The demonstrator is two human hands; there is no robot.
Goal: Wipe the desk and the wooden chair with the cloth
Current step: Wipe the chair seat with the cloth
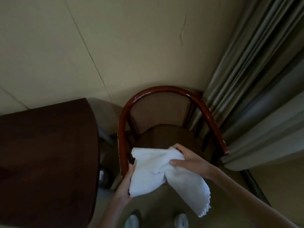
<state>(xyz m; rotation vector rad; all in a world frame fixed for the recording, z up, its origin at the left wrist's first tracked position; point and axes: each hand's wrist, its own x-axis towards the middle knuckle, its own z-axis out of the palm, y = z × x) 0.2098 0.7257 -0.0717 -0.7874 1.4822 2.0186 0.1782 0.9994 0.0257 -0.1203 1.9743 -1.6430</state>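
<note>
Head view looks down at a big dark desk (46, 153), which sits well off to the left of both hands. Next in size is the wooden chair (166, 91), straight ahead of the fingers. Its red-brown bent rail runs up from near the left hand, curves over the back, and comes down on the right side. The seat is just past the fingers.

A white cloth (158, 171) hangs between the two hands, in front of the chair seat. Its long part droops down and to the right, toward the floor.

The left hand (126, 180) is nearer the rail. Its fingers are closed on the cloth's left edge, and they sit just beside the rail's lower left end, maybe touching it. The right hand (187, 160) pinches the bunched top of the cloth, thumb pressed on the front.

My guess is the left rail gets wiped next, since it is right by the left fingers. Nothing blocks the way. A grey curtain (246, 79) hangs close to the chair's right side and could get bumped there.
</note>
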